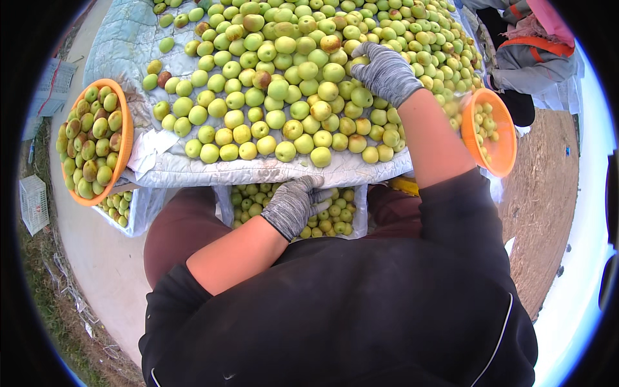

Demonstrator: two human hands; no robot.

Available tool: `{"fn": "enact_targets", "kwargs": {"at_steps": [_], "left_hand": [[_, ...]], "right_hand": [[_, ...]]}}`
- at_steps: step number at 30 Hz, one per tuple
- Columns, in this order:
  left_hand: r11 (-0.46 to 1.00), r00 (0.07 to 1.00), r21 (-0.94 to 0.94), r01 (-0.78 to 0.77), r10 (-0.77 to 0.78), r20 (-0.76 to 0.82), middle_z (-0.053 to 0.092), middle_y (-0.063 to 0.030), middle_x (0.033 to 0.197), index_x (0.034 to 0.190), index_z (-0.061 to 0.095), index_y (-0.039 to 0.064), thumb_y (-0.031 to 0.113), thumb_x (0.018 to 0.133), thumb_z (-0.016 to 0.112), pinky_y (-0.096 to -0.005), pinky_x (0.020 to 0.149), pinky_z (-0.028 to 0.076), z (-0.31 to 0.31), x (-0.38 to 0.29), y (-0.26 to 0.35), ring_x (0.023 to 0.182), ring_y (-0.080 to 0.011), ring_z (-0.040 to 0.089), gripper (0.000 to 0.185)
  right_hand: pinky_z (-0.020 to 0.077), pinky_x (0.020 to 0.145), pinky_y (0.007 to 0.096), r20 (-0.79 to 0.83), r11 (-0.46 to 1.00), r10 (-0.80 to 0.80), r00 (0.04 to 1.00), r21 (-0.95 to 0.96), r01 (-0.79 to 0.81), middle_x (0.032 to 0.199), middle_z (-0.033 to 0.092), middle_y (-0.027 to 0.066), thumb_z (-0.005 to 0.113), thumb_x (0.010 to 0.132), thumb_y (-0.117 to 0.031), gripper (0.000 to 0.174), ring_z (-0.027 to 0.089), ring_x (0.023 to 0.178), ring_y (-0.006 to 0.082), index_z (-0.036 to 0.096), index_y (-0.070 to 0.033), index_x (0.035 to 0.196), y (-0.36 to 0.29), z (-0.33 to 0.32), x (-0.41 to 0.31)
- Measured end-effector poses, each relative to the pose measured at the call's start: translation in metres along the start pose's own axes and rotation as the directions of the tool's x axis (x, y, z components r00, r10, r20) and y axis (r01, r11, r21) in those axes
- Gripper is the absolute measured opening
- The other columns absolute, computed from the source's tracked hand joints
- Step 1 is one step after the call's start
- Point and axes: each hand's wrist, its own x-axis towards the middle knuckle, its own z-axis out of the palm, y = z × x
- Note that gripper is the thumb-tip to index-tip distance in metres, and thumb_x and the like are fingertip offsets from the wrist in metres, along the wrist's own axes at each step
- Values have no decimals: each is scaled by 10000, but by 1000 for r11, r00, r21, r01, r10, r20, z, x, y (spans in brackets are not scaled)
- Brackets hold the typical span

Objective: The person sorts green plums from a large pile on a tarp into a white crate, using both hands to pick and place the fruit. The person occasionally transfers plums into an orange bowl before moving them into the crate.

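Observation:
Many round green fruits (278, 89), which look like jujubes, lie loosely heaped on a quilted cloth (159, 169) over the table before me. Some carry brown or reddish patches. My right hand (387, 72), in a grey knit glove, reaches into the heap, thumb and fingers closed about one green fruit (360, 61). My left hand (297, 203), gloved alike, is at the table's near edge with fingers apart; no fruit shows in it. Beneath it, between my knees, a lined crate (360, 213) holds more fruits, partly hidden by my hand and the cloth.
An orange basket (126, 128) full of browner fruits stands at the left, above another lined crate (140, 217). At the right, a second orange basket (505, 133) holds fewer fruits. Another person's sleeve (537, 63) is beyond it. Plastic crates (34, 205) stand far left.

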Motion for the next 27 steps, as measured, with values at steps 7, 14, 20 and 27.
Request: {"fn": "enact_targets", "kwargs": {"at_steps": [7, 14, 20, 27], "left_hand": [[986, 960, 35, -163, 150, 236, 674, -148, 1027, 1067, 615, 22, 176, 956, 693, -494, 908, 603, 8, -7, 19, 1024, -364, 702, 205], [955, 949, 108, -276, 253, 186, 659, -92, 898, 1038, 636, 26, 163, 961, 699, -411, 809, 642, 22, 0, 31, 895, -292, 719, 169], [869, 971, 437, -233, 234, 51, 707, -85, 1068, 1170, 649, 67, 333, 960, 710, -350, 811, 577, 19, -7, 26, 939, -204, 689, 345], [915, 971, 335, -227, 238, 7, 689, -96, 1110, 1253, 599, 101, 342, 966, 693, -413, 845, 565, 2, -22, 16, 986, -245, 668, 386]], "right_hand": [[540, 989, 402, -4, 992, -100, 995, 77, 100, 1158, 686, 149, 673, 913, -230, 344, 683, 1066, 297, 658, -114, 1236, 4, 10, 1], [526, 1017, 422, 106, 938, -205, 973, -263, 227, 1265, 623, 176, 741, 889, -259, 537, 649, 1153, 332, 586, -100, 1378, -34, 16, -6], [560, 883, 370, -63, 978, -211, 976, -10, 211, 1100, 700, 160, 788, 867, -187, 456, 684, 1003, 268, 624, -34, 1264, 42, -28, -87], [562, 809, 366, 276, 747, 555, 785, -579, -325, 896, 727, 145, 770, 833, -145, 413, 711, 827, 246, 663, -69, 1224, 136, -110, -285]]}}
